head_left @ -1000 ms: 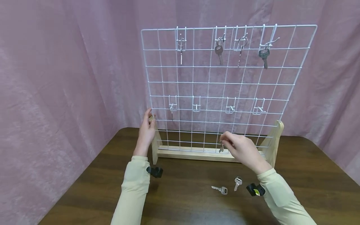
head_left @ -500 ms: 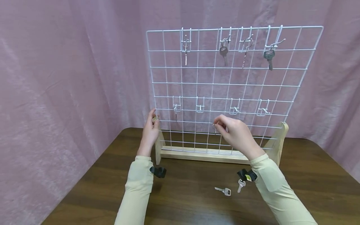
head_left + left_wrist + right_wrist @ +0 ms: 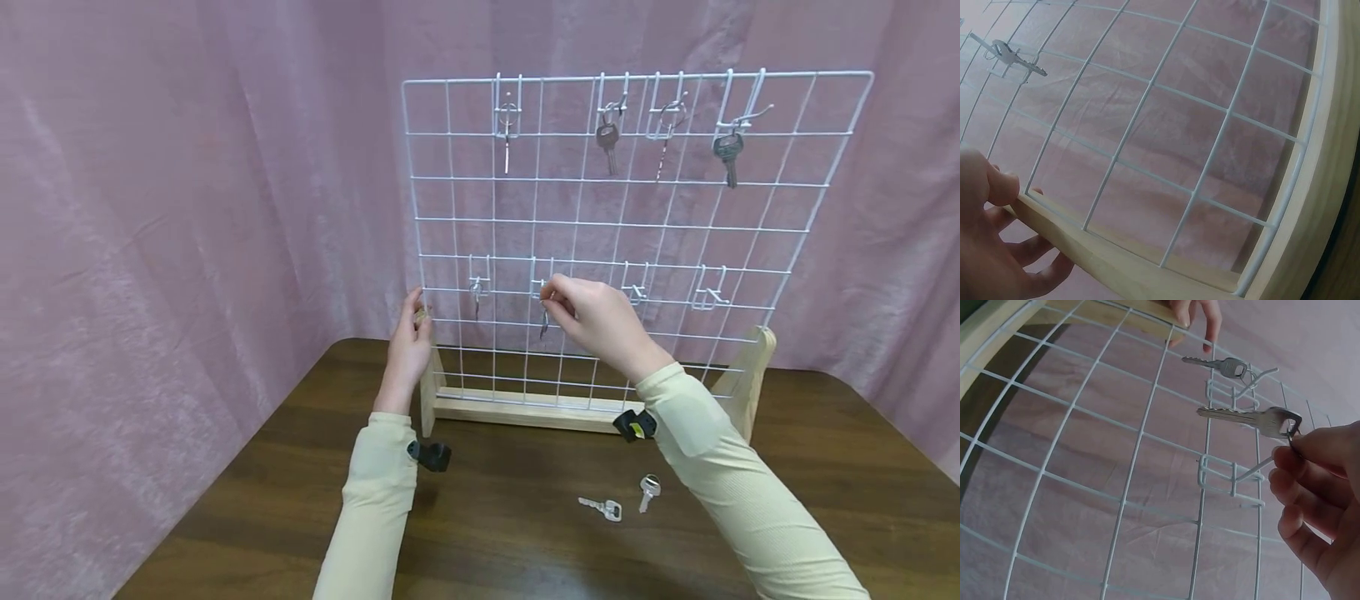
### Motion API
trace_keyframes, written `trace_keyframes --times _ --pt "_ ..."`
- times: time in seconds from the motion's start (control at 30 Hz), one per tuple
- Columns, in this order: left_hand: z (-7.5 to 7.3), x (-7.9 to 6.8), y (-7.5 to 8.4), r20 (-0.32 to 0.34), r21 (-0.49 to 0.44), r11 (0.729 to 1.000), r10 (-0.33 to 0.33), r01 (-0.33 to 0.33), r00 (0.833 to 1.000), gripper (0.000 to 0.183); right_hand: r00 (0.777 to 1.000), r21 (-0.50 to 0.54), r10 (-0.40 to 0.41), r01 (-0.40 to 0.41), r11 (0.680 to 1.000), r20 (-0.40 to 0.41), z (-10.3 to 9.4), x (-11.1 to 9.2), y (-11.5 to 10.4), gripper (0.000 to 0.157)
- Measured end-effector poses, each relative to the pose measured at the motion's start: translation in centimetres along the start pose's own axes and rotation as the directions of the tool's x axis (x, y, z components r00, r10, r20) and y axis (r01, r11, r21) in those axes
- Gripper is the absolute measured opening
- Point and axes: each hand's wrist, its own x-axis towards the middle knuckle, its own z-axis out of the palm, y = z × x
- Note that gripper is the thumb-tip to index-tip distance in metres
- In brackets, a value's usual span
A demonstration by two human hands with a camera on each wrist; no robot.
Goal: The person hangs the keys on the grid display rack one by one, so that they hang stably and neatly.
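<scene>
Keys, two of them loose, lie nearest me on the brown worktop (image 3: 510, 550): one key (image 3: 602, 509) with its blade toward my left, the other key (image 3: 649, 492) near its head, blade toward me, the two apart. My pale sleeves (image 3: 378, 500) reach forward on either side, a small black camera (image 3: 430, 456) at my left wrist and another black camera (image 3: 634, 425) at my right.

Farther out, my right hand (image 3: 600, 321) is raised, finger and thumb pinched narrow on the ring (image 3: 1293, 440) of the held key (image 3: 1235, 415). That key is just beside the second hook (image 3: 1232, 478) from the left in the lower row; the peg's tip comes right up to my fingers, and I cannot tell whether the ring is on it. My left hand (image 3: 408, 350) grips the left wooden upright (image 3: 429, 392) of the stand, thumb in front, fingers curled behind.

That stand holds up the white wire grid (image 3: 577, 222). On its lower row a hanging key (image 3: 477, 296) is on the leftmost hook; a third hook (image 3: 635, 293) and a fourth hook (image 3: 708, 297) are right of my held key. Along the top hang four more, left to right: a thin edge-on key (image 3: 507, 150), a flat-facing key (image 3: 608, 140), another edge-on key (image 3: 665, 150) and a dark-headed key (image 3: 728, 148). Behind everything falls a pink curtain (image 3: 262, 167).
</scene>
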Motion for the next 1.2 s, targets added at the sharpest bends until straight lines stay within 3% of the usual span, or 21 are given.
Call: trace_keyframes --times 0.37,0.9,1.2 --pt "0.1 -0.1 0.0 -0.010 -0.013 1.000 0.014 -0.014 1.000 0.050 0.996 0.019 0.055 -0.054 0.998 -0.072 0.3 0.5 0.3 0.008" --pt "0.1 0.0 -0.3 -0.006 -0.010 1.000 0.010 -0.010 1.000 0.050 0.993 0.034 0.097 -0.095 0.995 -0.070 0.9 0.7 0.8 0.009" --pt "0.0 0.1 -0.2 0.002 -0.019 1.000 0.011 -0.010 1.000 0.050 0.990 0.027 0.113 -0.111 0.993 -0.087 0.9 -1.4 0.7 0.007"
